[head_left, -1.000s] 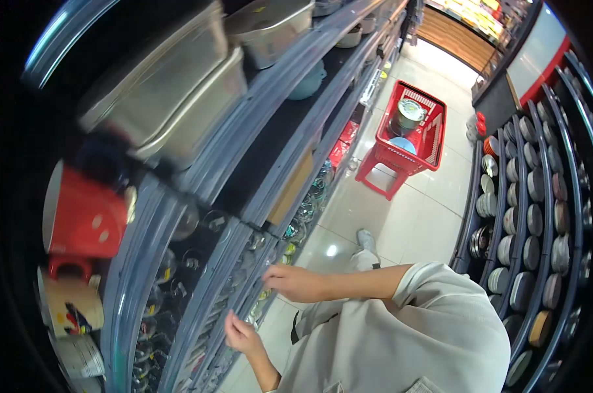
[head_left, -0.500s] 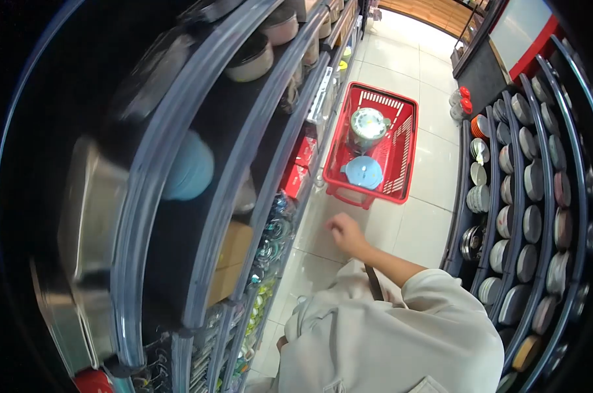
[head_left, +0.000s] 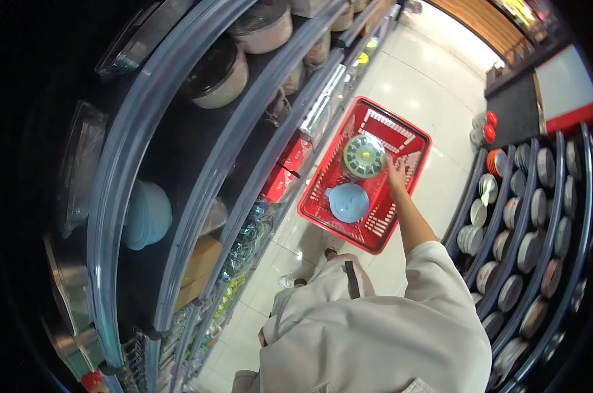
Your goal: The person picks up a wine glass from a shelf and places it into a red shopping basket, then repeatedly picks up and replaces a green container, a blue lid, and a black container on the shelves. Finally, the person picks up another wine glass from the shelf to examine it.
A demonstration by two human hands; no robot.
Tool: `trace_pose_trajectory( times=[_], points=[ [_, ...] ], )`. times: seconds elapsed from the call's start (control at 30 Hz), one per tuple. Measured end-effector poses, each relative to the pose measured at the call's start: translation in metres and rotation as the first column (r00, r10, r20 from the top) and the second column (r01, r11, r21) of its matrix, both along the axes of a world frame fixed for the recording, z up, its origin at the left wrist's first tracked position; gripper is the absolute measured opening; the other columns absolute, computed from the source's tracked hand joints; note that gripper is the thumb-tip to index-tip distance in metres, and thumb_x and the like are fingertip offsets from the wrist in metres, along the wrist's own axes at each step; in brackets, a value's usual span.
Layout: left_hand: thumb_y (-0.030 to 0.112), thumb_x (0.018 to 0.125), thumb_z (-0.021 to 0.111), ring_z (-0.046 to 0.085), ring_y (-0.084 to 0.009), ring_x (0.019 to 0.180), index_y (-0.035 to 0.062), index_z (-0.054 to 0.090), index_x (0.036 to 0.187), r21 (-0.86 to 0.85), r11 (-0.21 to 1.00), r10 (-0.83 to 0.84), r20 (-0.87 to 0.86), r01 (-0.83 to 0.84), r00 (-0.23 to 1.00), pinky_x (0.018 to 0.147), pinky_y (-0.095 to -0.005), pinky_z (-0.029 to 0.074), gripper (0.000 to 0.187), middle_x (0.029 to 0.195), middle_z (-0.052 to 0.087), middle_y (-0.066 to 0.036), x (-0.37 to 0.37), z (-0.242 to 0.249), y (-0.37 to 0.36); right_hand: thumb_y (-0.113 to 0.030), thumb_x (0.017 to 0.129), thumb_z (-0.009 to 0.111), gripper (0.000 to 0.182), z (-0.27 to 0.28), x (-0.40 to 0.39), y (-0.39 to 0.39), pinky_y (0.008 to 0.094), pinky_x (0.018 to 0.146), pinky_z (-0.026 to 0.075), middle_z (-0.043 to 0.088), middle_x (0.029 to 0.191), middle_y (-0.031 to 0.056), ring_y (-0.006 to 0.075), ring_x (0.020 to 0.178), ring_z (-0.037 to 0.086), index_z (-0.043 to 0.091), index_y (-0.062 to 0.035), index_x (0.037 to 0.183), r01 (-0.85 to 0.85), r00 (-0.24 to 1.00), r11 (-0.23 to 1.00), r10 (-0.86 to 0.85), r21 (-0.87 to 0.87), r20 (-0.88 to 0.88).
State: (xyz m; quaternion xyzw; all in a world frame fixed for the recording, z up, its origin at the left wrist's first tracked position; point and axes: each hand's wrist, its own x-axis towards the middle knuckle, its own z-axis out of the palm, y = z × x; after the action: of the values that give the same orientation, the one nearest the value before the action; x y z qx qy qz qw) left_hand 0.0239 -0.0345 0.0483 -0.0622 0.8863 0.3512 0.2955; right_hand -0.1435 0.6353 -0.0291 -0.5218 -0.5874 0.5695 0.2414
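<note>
My right hand (head_left: 395,174) reaches into the red shopping basket (head_left: 309,204), at the right edge of a green lidded container (head_left: 364,156). Its fingers are closed at the container's side, where the earlier frame shows a small handle; the fingertips are partly hidden. The container's round lid has a pattern around its rim. Nearer to me in the basket is a light blue bowl-like container (head_left: 349,202) with a small side tab. My left hand is out of sight.
On the left, a shelf rack (head_left: 123,196) holds lidded pots (head_left: 221,78), a light blue bowl (head_left: 148,215) and cardboard boxes (head_left: 198,268). Stacked plates and bowls (head_left: 470,240) fill the right-hand rack. Red-lidded jars (head_left: 484,134) stand beyond it. Pale floor tiles (head_left: 434,187) lie around the basket.
My right hand has moved forward from in front of the basket to the green container inside it. The basket appears lower and nearer as the view has shifted.
</note>
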Motion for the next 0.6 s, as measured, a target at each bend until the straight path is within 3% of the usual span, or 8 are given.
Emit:
trace_pose_trajectory(
  times=[0.03,0.1,0.17,0.2,0.23,0.47,0.5,0.6],
  points=[
    [0.018,0.088,0.056,0.061,-0.0174,0.072,0.0006,0.065,0.094,-0.005,0.999,0.037,-0.007,-0.037,0.999,0.068,-0.0321,0.048,0.021,0.077,0.065,-0.009,0.003,0.002,0.007,-0.045,0.081,0.066,0.083,-0.011,-0.004,0.009,0.0342,0.099,0.036,0.045,0.133,0.0203,0.0270,0.123,0.044,0.031,0.0053,0.137,-0.009,1.000,0.999,0.010,-0.044,0.022],
    [0.018,0.088,0.056,0.061,-0.0174,0.072,0.0006,0.065,0.094,-0.021,0.993,0.116,-0.022,-0.116,0.993,0.068,-0.0321,0.048,0.020,0.078,0.065,-0.009,0.010,0.011,0.019,-0.047,0.081,0.065,0.086,-0.001,-0.010,0.015,0.0300,0.079,0.045,0.045,0.133,0.0164,0.0218,0.104,0.053,0.026,-0.0015,0.142,-0.078,0.995,0.967,0.061,-0.244,-0.076],
    [0.018,0.087,0.057,0.061,-0.0174,0.073,0.0006,0.065,0.094,-0.037,0.980,0.192,-0.036,-0.193,0.981,0.069,-0.0322,0.048,0.020,0.078,0.065,-0.009,0.020,0.018,0.027,-0.049,0.080,0.066,0.080,-0.024,-0.013,0.028,0.0242,0.056,0.040,0.054,0.119,0.0110,0.0118,0.080,0.053,0.033,-0.0045,0.138,-0.059,0.998,0.951,0.059,-0.302,-0.009],
    [0.017,0.087,0.057,0.061,-0.0174,0.073,0.0006,0.065,0.094,-0.041,0.973,0.226,-0.042,-0.227,0.973,0.069,-0.0322,0.048,0.020,0.078,0.065,-0.009,0.024,0.019,0.033,-0.048,0.081,0.066,0.068,-0.020,-0.016,0.028,0.0212,0.048,0.034,0.058,0.104,0.0048,0.0065,0.068,0.047,0.043,-0.0067,0.130,-0.046,0.999,0.949,0.044,-0.313,-0.013],
    [0.017,0.087,0.057,0.061,-0.0174,0.073,0.0006,0.065,0.094,-0.044,0.965,0.255,-0.047,-0.257,0.966,0.069,-0.0322,0.048,0.020,0.078,0.065,-0.009,0.028,0.020,0.037,-0.047,0.081,0.066,0.058,-0.016,-0.015,0.032,0.0202,0.051,0.034,0.058,0.095,0.0003,0.0062,0.070,0.047,0.050,-0.0088,0.122,-0.077,0.995,0.918,0.093,-0.389,0.022],
    [0.016,0.086,0.058,0.061,-0.0173,0.074,0.0005,0.065,0.094,-0.036,0.938,0.343,-0.057,-0.345,0.938,0.069,-0.0324,0.048,0.019,0.078,0.065,-0.009,0.026,0.024,0.053,-0.042,0.086,0.063,0.052,-0.015,-0.018,0.030,0.0212,0.056,0.038,0.059,0.092,0.0006,0.0064,0.073,0.049,0.053,-0.0005,0.116,-0.188,0.978,0.899,0.134,-0.396,-0.158],
    [0.016,0.086,0.058,0.061,-0.0173,0.074,0.0005,0.065,0.093,-0.035,0.938,0.344,-0.051,-0.346,0.938,0.069,-0.0324,0.048,0.019,0.078,0.065,-0.009,0.026,0.025,0.054,-0.036,0.088,0.062,0.046,-0.017,-0.015,0.034,0.0192,0.051,0.035,0.057,0.085,-0.0006,0.0041,0.066,0.047,0.054,0.0009,0.114,-0.234,0.966,0.872,0.157,-0.429,-0.208],
    [0.016,0.085,0.058,0.061,-0.0173,0.074,0.0005,0.065,0.093,-0.031,0.937,0.346,-0.044,-0.347,0.937,0.070,-0.0325,0.048,0.018,0.078,0.065,-0.009,0.014,0.031,0.058,-0.030,0.088,0.065,0.042,-0.005,-0.017,0.031,0.0162,0.044,0.028,0.051,0.073,-0.0040,0.0019,0.052,0.037,0.054,0.0029,0.111,-0.162,0.981,0.897,0.104,-0.411,-0.162]
  ],
)
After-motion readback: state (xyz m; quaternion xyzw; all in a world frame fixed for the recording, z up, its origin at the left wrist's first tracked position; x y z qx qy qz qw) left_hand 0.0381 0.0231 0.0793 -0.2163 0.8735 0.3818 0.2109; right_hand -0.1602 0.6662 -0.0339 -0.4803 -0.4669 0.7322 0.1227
